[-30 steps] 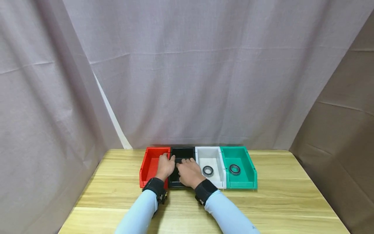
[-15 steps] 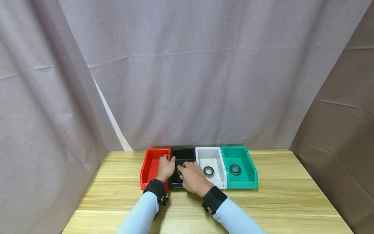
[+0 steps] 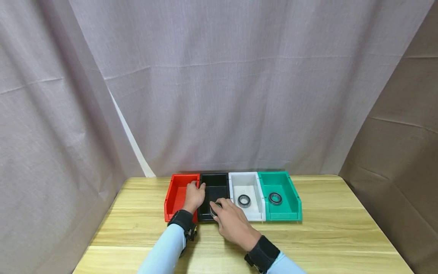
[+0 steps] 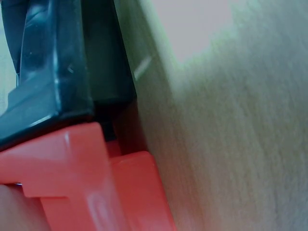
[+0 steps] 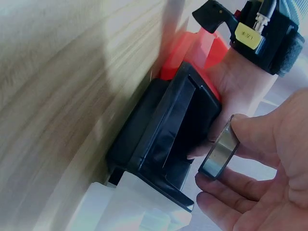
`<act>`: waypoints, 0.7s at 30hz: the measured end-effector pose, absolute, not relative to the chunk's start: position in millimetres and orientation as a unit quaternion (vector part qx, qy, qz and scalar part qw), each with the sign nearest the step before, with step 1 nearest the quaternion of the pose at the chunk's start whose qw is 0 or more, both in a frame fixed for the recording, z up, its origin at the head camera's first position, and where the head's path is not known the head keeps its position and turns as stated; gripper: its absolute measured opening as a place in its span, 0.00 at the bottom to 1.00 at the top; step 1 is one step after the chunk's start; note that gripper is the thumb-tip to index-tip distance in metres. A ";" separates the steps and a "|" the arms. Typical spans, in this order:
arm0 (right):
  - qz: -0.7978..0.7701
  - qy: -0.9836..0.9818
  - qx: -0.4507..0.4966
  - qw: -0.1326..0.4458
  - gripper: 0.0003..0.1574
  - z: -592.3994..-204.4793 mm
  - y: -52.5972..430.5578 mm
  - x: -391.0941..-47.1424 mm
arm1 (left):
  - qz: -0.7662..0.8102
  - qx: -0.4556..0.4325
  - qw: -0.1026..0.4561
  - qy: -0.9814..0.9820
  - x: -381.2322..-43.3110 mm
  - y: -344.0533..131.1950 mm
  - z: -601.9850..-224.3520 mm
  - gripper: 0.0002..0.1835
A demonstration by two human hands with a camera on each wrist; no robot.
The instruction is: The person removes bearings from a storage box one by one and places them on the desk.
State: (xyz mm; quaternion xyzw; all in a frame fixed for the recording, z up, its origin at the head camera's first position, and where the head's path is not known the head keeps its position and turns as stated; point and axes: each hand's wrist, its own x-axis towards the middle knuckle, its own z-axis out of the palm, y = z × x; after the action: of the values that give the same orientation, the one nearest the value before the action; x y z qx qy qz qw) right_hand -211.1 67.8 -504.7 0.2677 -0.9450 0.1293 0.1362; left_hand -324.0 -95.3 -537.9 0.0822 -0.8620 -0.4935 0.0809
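My right hand (image 3: 236, 224) pinches a ball bearing (image 5: 220, 151) between thumb and fingers, over the front part of the black bin (image 3: 215, 191). In the right wrist view its plain steel outer edge faces the camera. My left hand (image 3: 194, 197) straddles the adjoining walls of the red bin (image 3: 176, 196) and the black one, fingers on the red side and thumb on the black, gripping them. Only a bit of that hand shows in the left wrist view. A second bearing (image 3: 244, 196) lies in the white bin, and a third bearing (image 3: 275, 193) in the green bin.
The white bin (image 3: 243, 177) and green bin (image 3: 291, 216) continue the row to the right, side by side on the wooden table (image 3: 335, 228). Behind the table hangs a grey curtain (image 3: 219, 95); a brown cloth (image 3: 393, 160) hangs at the right.
My right hand has drawn back toward the front of the black bin, bringing the bearing with it from deeper inside. The left hand has stayed in place.
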 end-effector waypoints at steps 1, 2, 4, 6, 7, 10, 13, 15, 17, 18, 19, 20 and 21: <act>0.130 -0.945 0.267 0.136 0.29 -504.0 67.9 -209.9 | -0.492 0.081 0.082 -0.863 -324.1 -95.4 -537.9 0.21; 0.131 -0.945 0.267 0.136 0.29 -503.7 67.9 -208.9 | -0.491 0.080 0.084 -0.863 -324.3 -95.4 -538.2 0.21; 0.136 -0.945 0.266 0.131 0.29 -503.1 68.1 -207.6 | -0.492 0.079 0.082 -0.863 -324.7 -95.8 -538.4 0.22; 0.144 -0.944 0.267 0.127 0.29 -503.1 68.1 -206.8 | -0.499 0.080 0.078 -0.860 -325.0 -96.4 -538.3 0.23; 0.149 -0.944 0.268 0.126 0.29 -503.4 68.2 -206.4 | -0.500 0.081 0.075 -0.859 -325.4 -96.8 -538.7 0.23; 0.164 -0.941 0.270 0.124 0.29 -504.1 68.8 -206.1 | -0.500 0.081 0.073 -0.859 -326.5 -98.5 -540.2 0.22; 0.177 -0.938 0.271 0.125 0.30 -504.1 70.4 -205.7 | -0.496 0.080 0.075 -0.861 -327.0 -98.7 -541.2 0.22; 0.181 -0.938 0.270 0.122 0.30 -503.9 72.0 -205.4 | -0.495 0.079 0.074 -0.862 -326.5 -98.2 -540.6 0.22; 0.184 -0.939 0.267 0.116 0.30 -503.2 73.7 -204.8 | -0.497 0.080 0.073 -0.861 -325.3 -97.1 -539.1 0.21; 0.182 -0.940 0.266 0.114 0.30 -502.8 74.5 -204.4 | -0.498 0.081 0.071 -0.860 -324.6 -96.6 -538.3 0.21; 0.182 -0.941 0.264 0.111 0.30 -502.3 75.3 -204.2 | -0.499 0.081 0.071 -0.860 -324.2 -96.3 -537.5 0.21; 0.182 -0.941 0.263 0.107 0.30 -502.0 75.9 -204.0 | -0.500 0.083 0.071 -0.859 -323.8 -96.1 -536.6 0.21; 0.183 -0.942 0.261 0.106 0.30 -501.8 76.5 -204.0 | -0.502 0.085 0.069 -0.858 -323.8 -95.9 -535.9 0.21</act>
State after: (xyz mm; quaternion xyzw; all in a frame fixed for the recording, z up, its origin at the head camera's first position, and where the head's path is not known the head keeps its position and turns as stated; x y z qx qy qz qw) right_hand -204.0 76.5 -501.8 0.2613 -0.9419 0.1829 0.1055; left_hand -323.8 -95.9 -535.9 0.0849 -0.8580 -0.5019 0.0692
